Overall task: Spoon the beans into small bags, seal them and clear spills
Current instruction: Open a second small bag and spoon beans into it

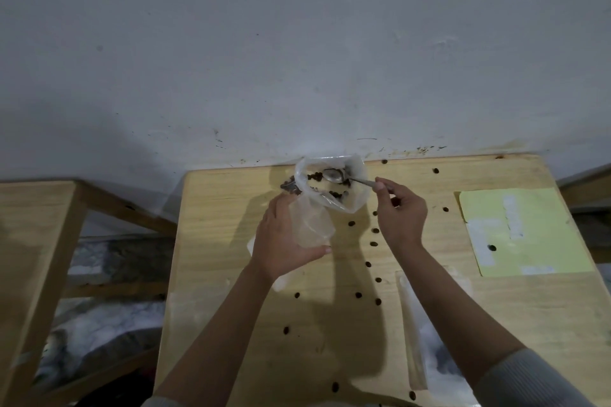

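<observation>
- We saw the spoon [344,176] at the far edge of the wooden table [330,324], its bowl inside the open mouth of the large clear bag [334,185]. Its long axis ran nearly level across the view, bowl pointing left, handle toward the right hand [401,213].
- Right hand's fingers were curled round the handle's end, pinching it.
- Left hand [282,238] gripped a small clear bag [310,225] just in front of the large one, thumb below it and fingers round its far side; the bag ran up from the thumb toward the large bag.
- Dark beans [334,193] lay inside the large bag; a few more sat against its left side.
- Loose beans [373,244] were scattered over the table, mostly between the two forearms, some near the far edge.
- A pale yellow sheet [525,228] lay flat at the right, one bean on it; its white patches bore nothing we could read.
- More clear plastic [429,340] lay partly beneath the right forearm.
- A second wooden frame [36,241] stood to the left, apart from the table.
</observation>
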### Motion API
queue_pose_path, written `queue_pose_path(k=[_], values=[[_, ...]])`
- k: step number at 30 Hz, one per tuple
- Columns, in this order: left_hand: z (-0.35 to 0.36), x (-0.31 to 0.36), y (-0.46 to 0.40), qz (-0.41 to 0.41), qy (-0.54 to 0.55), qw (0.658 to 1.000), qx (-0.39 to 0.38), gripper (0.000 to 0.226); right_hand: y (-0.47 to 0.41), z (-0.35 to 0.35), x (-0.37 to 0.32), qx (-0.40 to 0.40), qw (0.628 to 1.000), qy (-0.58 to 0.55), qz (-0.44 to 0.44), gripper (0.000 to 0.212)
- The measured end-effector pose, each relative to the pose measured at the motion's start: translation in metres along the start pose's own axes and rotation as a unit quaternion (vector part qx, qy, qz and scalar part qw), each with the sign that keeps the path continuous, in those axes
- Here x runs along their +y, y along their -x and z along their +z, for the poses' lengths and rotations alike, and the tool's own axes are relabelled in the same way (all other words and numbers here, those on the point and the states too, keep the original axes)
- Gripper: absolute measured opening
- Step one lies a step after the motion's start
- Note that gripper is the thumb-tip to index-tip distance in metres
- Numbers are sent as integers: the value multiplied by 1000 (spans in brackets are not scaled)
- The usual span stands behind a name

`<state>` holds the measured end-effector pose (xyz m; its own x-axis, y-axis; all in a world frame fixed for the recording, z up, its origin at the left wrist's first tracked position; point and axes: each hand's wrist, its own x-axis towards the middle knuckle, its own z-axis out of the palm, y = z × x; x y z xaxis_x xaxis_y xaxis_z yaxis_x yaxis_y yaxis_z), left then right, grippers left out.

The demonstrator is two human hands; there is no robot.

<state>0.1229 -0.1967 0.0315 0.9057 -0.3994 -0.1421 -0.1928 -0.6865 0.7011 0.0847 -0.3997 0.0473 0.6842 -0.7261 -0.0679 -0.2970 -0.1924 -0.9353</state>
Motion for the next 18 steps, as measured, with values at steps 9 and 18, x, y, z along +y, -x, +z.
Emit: queue_pose_path(k=[9, 18], values=[[1, -8, -25, -14, 74, 993, -87, 110, -6, 27, 12, -38, 997, 11, 62, 16], [8, -7, -30, 5, 115, 988, -105, 108, -4, 42, 11, -29, 982, -68, 174, 20]])
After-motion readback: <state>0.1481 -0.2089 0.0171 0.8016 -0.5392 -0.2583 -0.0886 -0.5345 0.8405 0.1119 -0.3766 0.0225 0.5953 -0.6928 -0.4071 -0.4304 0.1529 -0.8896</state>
